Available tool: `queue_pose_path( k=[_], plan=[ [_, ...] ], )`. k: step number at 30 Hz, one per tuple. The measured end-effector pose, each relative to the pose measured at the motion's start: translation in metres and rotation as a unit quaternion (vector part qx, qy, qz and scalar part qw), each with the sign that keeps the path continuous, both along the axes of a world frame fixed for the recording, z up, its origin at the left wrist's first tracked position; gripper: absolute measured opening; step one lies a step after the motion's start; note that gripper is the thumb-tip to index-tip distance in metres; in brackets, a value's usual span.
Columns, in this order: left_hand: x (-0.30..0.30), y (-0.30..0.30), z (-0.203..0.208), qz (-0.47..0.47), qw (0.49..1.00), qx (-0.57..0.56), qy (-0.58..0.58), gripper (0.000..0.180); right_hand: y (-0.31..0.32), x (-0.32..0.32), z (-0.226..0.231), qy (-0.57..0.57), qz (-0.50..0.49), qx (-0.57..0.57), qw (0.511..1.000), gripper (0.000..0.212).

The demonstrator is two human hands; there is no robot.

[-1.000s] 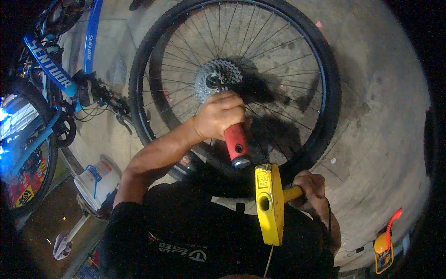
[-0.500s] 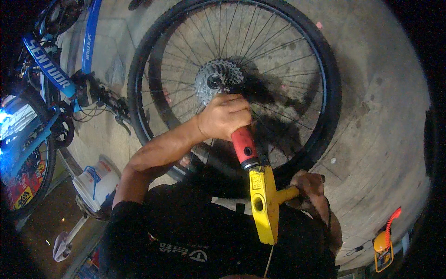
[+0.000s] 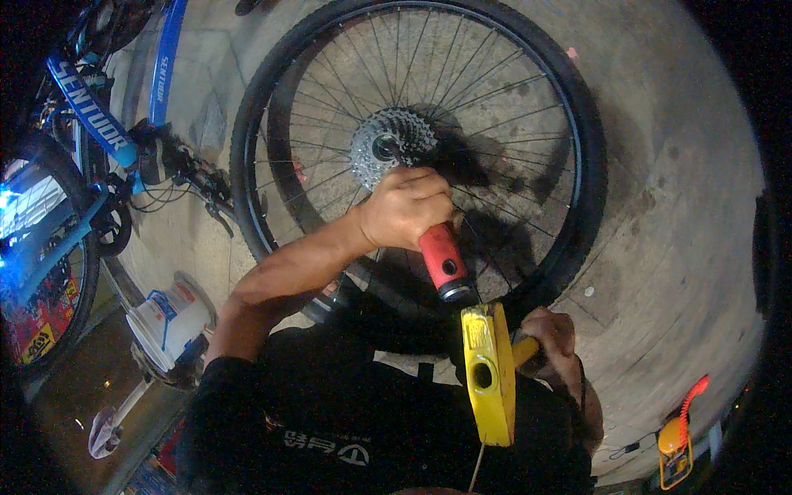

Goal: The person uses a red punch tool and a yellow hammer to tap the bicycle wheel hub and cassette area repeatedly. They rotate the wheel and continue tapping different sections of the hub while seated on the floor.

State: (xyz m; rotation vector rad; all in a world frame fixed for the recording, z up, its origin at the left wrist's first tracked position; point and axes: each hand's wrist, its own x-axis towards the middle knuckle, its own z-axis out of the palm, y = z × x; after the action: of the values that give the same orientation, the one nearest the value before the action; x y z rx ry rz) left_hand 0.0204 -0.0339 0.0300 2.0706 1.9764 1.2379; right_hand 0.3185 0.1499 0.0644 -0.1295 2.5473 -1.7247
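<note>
My left hand (image 3: pixel 408 208) is wrapped round a red-handled screwdriver (image 3: pixel 441 257), its thin shaft slanting toward the middle of a silver bicycle cassette (image 3: pixel 371 161). The tip's exact contact is hard to make out. The cassette sits at the hub of a bicycle wheel (image 3: pixel 587 157) with a black tyre. In my right hand (image 3: pixel 551 338) is a yellow hammer (image 3: pixel 492 404), gripped by its handle. The hammer's head is just below the screwdriver's dark metal end cap, with a small gap between them.
A blue bicycle frame (image 3: pixel 91 115) stands at the left, close to the wheel. Below it is a white bucket (image 3: pixel 169 322). An orange and red object with a yellow frame (image 3: pixel 676 441) lies on the floor at the lower right.
The hammer has moved off the screwdriver's end cap, down and slightly right. My left hand and the screwdriver keep nearly the same place at the cassette.
</note>
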Motion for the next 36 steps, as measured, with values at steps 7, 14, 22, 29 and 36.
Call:
queue_pose_path(
  k=[7, 14, 22, 29, 36],
  plan=[
    [0.000, 0.002, -0.003, 0.000, 1.000, 0.018, -0.005, 0.027, -0.004, -0.009, 0.006, -0.001, 0.002, -0.023, 1.000, 0.044],
    [0.002, -0.001, -0.004, 0.017, 0.999, 0.028, -0.003, 0.026, -0.001, 0.001, 0.005, -0.082, 0.021, -0.001, 0.996, 0.017],
    [0.001, 0.004, -0.001, -0.005, 0.999, 0.000, 0.047, 0.026, 0.013, 0.004, 0.014, 0.012, -0.034, -0.010, 0.999, 0.011],
    [-0.002, 0.003, -0.003, -0.005, 1.000, 0.006, -0.002, 0.027, 0.010, 0.002, 0.018, -0.057, -0.021, -0.033, 0.998, 0.008],
    [-0.001, -0.002, 0.002, 0.002, 1.000, 0.016, -0.012, 0.026, 0.001, 0.009, 0.002, -0.040, -0.062, -0.057, 0.996, 0.015]
  ],
)
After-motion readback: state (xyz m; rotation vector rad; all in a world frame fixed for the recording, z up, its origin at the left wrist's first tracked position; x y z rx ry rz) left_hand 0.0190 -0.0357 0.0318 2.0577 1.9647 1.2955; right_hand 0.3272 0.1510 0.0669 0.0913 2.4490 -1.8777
